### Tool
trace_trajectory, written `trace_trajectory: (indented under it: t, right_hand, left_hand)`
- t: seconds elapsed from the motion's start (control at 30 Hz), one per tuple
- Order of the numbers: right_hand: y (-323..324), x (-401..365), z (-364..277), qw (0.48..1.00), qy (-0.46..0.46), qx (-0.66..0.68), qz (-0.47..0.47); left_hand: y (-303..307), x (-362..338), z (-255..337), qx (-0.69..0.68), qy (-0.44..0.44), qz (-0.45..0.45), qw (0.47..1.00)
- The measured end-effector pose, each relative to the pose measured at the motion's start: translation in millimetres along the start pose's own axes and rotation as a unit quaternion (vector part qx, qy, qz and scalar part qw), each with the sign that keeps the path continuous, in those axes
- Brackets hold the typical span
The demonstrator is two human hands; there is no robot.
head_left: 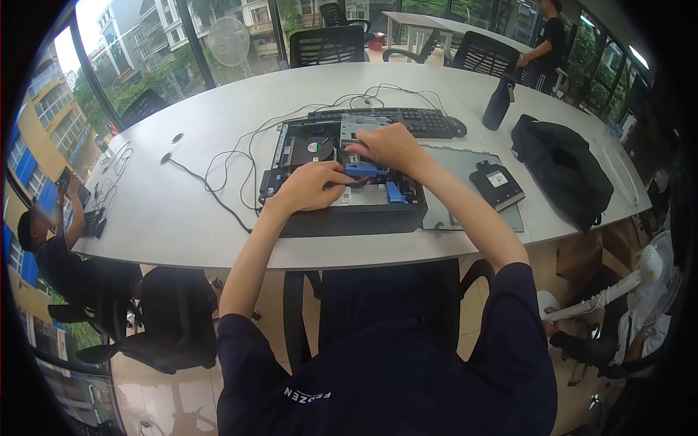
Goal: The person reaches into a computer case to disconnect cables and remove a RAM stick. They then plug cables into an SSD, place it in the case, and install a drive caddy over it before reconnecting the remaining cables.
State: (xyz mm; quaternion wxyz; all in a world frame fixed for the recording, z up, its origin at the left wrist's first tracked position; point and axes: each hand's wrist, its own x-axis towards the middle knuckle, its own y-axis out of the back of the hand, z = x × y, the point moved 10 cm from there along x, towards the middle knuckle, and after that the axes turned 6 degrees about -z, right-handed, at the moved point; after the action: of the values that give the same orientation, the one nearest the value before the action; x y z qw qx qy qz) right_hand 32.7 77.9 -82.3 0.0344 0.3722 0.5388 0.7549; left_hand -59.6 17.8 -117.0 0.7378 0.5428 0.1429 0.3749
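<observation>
An opened desktop computer case (pixel 342 221) lies flat on the table before me, its black fan (pixel 313 150), metal drive bay (pixel 352 125) and blue plastic brackets (pixel 366 169) exposed. My left hand (pixel 309 187) reaches over the near left side of the case. Its fingertips close on a short dark cable (pixel 361 181) beside the blue bracket. Over the metal bay, my right hand (pixel 392 149) is closed with the thumb toward the left. Whatever its curled fingers grip is hidden.
A detached side panel (pixel 469 156) carries a black optical drive (pixel 497 182) to the right. Behind the case are a keyboard (pixel 418 120) and mouse (pixel 456 127). A bottle (pixel 499 104) and black bag (pixel 560 171) stand farther right. Cables (pixel 211 187) trail left. Other people are nearby.
</observation>
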Motion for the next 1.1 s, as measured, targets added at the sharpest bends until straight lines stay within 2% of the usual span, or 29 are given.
trace_trajectory:
  t: [0.23,0.3,0.4,0.63,0.7,0.73,0.8,0.9,0.93,1.0,1.1]
  right_hand:
    - [0.3,1.4,-4.0,1.0,0.018,-0.009,-0.008]
    - [3.0,2.5,-4.9,1.0,0.023,-0.008,0.0]
    - [4.0,2.4,-5.6,1.0,0.028,-0.011,0.005]
    - [3.5,4.0,-6.0,0.999,0.037,-0.024,-0.014]
    - [2.6,2.9,-6.6,0.999,0.034,-0.027,-0.016]
    - [1.7,2.5,-6.2,0.999,0.03,-0.029,-0.017]
    - [2.4,3.1,-5.0,0.999,0.028,-0.024,-0.008]
    - [3.6,1.8,-5.2,0.999,0.028,-0.016,0.009]
    - [4.5,-0.1,-5.6,0.999,0.028,-0.016,0.016]
    - [4.5,-2.0,-5.5,0.999,0.027,-0.016,0.024]
    - [4.3,-2.6,-6.9,0.999,0.026,-0.016,0.031]
  left_hand:
    - [0.0,4.9,-2.5,0.0,0.019,0.001,1.0]
    - [0.2,3.7,-2.2,-0.071,-0.016,0.012,0.997]
    - [-3.2,3.5,-10.6,-0.127,-0.024,0.009,0.992]
    - [0.6,2.9,-5.9,-0.175,-0.002,-0.002,0.985]
    - [-2.8,-1.0,-12.0,-0.188,0.093,-0.035,0.977]
    - [-3.5,0.3,-13.1,-0.189,0.094,-0.035,0.977]
    - [-9.7,-1.9,-31.1,-0.187,0.183,-0.053,0.964]
    - [1.6,-2.0,-32.6,-0.134,0.2,-0.006,0.971]
    - [-7.1,-0.8,-44.0,-0.134,0.198,-0.008,0.971]
    - [3.5,5.2,-38.4,-0.159,0.024,0.111,0.981]
    - [-2.7,6.8,-42.7,-0.116,0.058,0.064,0.989]
